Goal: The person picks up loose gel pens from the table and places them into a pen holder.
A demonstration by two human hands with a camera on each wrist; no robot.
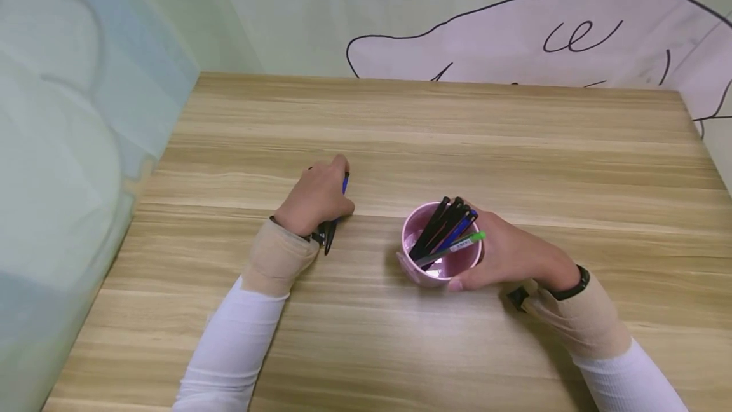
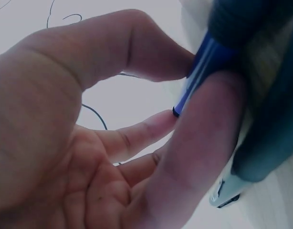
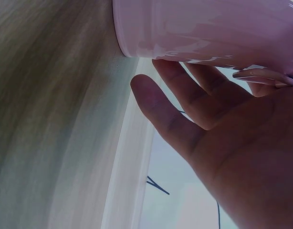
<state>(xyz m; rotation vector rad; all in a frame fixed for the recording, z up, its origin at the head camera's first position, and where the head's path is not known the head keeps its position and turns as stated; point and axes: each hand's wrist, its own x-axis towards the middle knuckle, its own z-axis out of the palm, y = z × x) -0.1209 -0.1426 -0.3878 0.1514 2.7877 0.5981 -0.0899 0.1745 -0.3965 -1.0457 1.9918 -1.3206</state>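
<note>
At the left of the table, my left hand (image 1: 317, 196) pinches a blue pen (image 1: 345, 184) with a dark lower end. The left wrist view shows thumb and finger on the blue barrel (image 2: 200, 67). Beside it is a second, dark pen (image 2: 268, 138) with a pale end. My right hand (image 1: 503, 250) holds a glossy pink cup (image 1: 407, 234) from its right side, the thumb at the front of the wall. Several black pens (image 1: 437, 227), a blue one (image 1: 460, 229) and a green-ended pen (image 1: 479, 236) lean to the right inside the cup.
Both hands work over a wood-grain table (image 1: 366, 348). Its far edge meets a pale curtain (image 1: 286, 24) with line drawings, and more curtain (image 1: 63, 145) hangs along the left side. Small black devices (image 1: 517, 298) are strapped at both wrists.
</note>
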